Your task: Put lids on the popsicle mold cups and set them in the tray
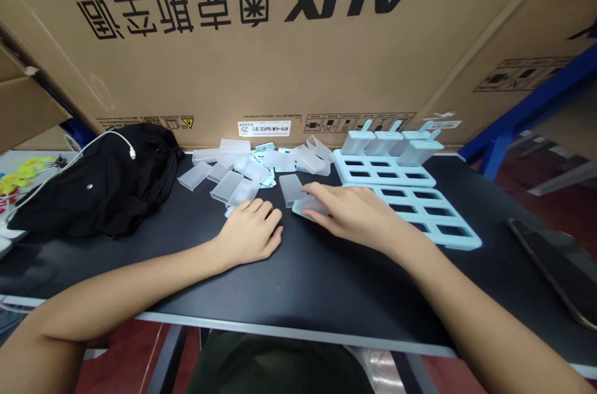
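My right hand [347, 210] is closed on a translucent popsicle mold [313, 204], its thumb and fingers on either side. A light blue edge shows along the mold's near side. Just left of it lies another translucent mold [290, 187]. My left hand [252, 229] rests on the table in a loose fist, with nothing visible in it. Beyond that hand lies a pile of translucent molds [227, 186] with light blue stick lids [269, 180] among them. Behind my right hand are two light blue racks, a near one [459, 231] and a far one [347, 178].
Several lidded molds [385, 143] stand upright in the far rack. A black bag [107, 189] lies at the left, with a white cable [88, 145] over it. A phone [555, 263] lies at the right. A large cardboard box [261, 64] walls off the back.
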Tool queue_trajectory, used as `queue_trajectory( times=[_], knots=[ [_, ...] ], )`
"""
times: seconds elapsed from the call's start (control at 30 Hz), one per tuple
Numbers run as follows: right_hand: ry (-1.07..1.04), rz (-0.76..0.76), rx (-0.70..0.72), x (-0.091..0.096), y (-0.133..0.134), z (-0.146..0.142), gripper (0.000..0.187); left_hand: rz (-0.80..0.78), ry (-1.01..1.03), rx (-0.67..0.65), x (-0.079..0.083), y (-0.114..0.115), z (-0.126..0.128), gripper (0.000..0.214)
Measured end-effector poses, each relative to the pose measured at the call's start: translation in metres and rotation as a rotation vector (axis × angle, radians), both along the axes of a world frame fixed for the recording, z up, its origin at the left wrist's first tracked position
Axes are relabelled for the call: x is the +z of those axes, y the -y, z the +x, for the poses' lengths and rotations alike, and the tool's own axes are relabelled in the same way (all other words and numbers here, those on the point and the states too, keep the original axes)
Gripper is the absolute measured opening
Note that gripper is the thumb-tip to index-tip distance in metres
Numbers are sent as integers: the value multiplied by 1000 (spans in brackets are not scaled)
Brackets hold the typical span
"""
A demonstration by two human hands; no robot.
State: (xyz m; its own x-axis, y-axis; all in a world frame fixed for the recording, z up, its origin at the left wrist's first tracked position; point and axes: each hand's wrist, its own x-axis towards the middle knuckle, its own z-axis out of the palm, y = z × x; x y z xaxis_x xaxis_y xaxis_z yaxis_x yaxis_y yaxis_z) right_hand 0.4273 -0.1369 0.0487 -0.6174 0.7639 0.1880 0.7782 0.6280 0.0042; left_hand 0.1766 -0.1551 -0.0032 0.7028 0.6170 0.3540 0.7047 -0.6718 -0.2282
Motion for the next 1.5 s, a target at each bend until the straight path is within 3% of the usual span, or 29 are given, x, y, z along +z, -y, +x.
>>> queue_trajectory(
  times=[0.13,0.23,0.4,0.67,0.87,1.1,1.5],
  knots=[
    [17,30,-113,1,-5,8,28,-44,30,-7,0,-1,-1,21],
    [37,23,-110,3,-4,8,28,-38,25,-1,5,-7,-3,23],
    [62,-31,-45,6,-1,2,25,42,-39,111,17,-36,0,21],
    [73,-50,-8,6,-1,3,20,30,-213,144,25,-75,23,20],
    [108,-29,21,8,1,5,18,-17,-289,128,35,-82,29,19],
    [111,-30,32,9,2,4,21,-19,-269,123,34,-89,31,16],
    [121,-32,20,7,1,2,16,-102,-286,164,44,-83,32,20]
  ],
)
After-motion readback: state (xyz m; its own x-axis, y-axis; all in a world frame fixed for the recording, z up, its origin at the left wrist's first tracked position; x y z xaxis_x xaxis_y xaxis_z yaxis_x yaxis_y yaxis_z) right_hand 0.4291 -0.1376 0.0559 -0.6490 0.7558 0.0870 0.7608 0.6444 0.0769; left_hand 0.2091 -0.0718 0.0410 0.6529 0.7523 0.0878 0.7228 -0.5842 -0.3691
